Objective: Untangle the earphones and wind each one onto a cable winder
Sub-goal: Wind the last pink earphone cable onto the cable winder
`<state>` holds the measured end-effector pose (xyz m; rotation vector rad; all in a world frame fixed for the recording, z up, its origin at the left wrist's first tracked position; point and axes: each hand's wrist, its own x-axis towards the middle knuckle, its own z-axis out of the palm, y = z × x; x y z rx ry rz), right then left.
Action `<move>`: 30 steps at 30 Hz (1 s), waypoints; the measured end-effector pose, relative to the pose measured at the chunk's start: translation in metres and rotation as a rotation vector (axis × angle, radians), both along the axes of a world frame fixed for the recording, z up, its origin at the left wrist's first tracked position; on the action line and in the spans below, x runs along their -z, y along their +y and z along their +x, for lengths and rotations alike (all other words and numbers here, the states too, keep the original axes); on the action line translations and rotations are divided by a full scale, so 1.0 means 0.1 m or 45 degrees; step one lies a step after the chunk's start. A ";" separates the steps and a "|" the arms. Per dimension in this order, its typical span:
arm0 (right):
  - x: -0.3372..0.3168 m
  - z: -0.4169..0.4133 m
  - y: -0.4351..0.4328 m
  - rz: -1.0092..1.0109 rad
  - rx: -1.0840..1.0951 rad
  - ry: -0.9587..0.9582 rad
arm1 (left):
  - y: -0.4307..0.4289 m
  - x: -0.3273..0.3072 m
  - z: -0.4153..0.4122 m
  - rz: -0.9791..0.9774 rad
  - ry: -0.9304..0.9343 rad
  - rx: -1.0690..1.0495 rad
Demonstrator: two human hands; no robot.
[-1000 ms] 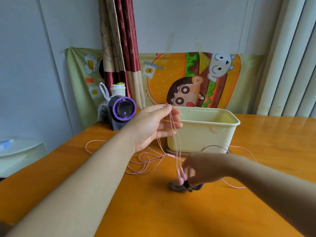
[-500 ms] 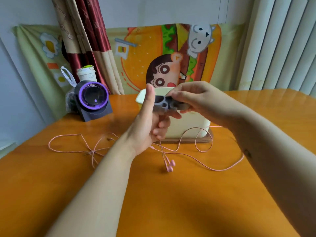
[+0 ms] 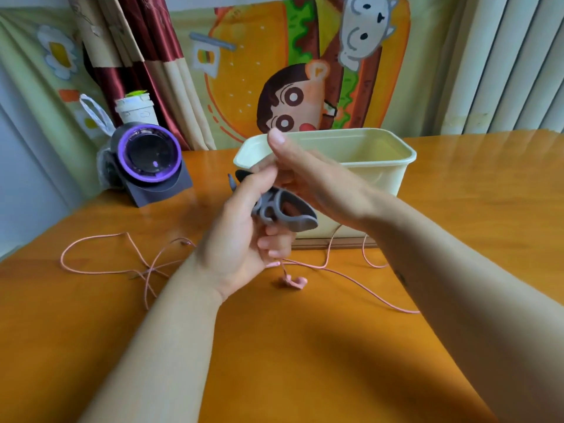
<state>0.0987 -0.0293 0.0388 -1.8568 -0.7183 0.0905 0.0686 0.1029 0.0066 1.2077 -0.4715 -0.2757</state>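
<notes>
Left hand (image 3: pixel 241 239): fingers curled round the lower part of the grey cable winder (image 3: pixel 283 213). The pink earphone cable (image 3: pixel 360 277) seems to run out from under its fingers.
Right hand (image 3: pixel 317 184): thumb upright. The fingers appear to grip the winder's far side, though motion blur hides the exact hold.
Winder: held in the air above the bench (image 3: pixel 305 346), in front of the cream box (image 3: pixel 393 154). No turns of cable show on it.
Earbuds (image 3: pixel 294 282): lying together on the bench, at 6 o'clock just below the hands.
Cable: loose on the bench. One loop trails out to 9 o'clock and crosses itself there, and another run goes to 4 o'clock.
Done, as I judge it: winder picked up, cable end likely in hand.
Left: all the winding. The crossing at 9 o'clock may need freeing.
Other earphones: none in view.
</notes>
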 end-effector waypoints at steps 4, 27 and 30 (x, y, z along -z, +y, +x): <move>-0.01 -0.04 -0.06 -0.113 0.033 -0.072 | 0.07 0.01 -0.06 0.145 -0.028 0.114; 0.12 -0.24 -0.04 -0.294 -0.025 -0.003 | 0.15 0.00 -0.13 0.345 0.029 0.688; 0.06 -0.24 -0.08 -0.285 0.016 -0.037 | 0.23 0.00 -0.09 0.272 0.077 0.629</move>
